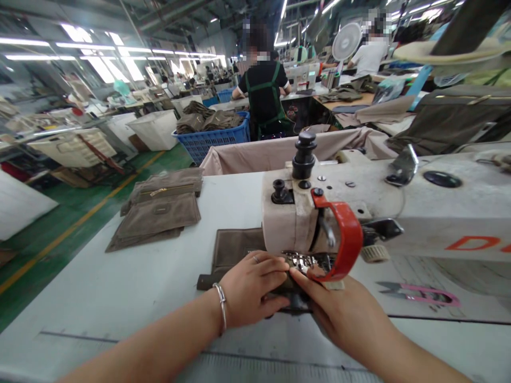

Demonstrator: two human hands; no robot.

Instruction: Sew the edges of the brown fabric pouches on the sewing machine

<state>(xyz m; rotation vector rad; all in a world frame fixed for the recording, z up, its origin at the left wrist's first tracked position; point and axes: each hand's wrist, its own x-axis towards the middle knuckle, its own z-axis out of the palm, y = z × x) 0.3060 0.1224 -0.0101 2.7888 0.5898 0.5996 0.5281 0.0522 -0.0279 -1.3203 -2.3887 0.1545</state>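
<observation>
A dark brown fabric piece (235, 249) lies on the white sewing table, its right part under the head of a sewing machine (285, 223). My left hand (255, 287), with a ring and a silver bracelet, is closed on the near folded edge of the fabric, thumb below and fingers on top. From the other side my right hand (339, 306) pinches the same edge, its index fingertip almost touching my left fingers. The metal presser foot (301, 261) sits just beyond the fingertips, behind a red guard (351, 239). The fabric under the hands is partly hidden.
Pink-handled thread snips (429, 294) lie right of my right hand. A stack of brown zippered fabric pieces (163, 210) rests on the table's left side. Beyond stands a blue basket (217, 143) of similar pieces; a co-worker (265, 88) sits behind it.
</observation>
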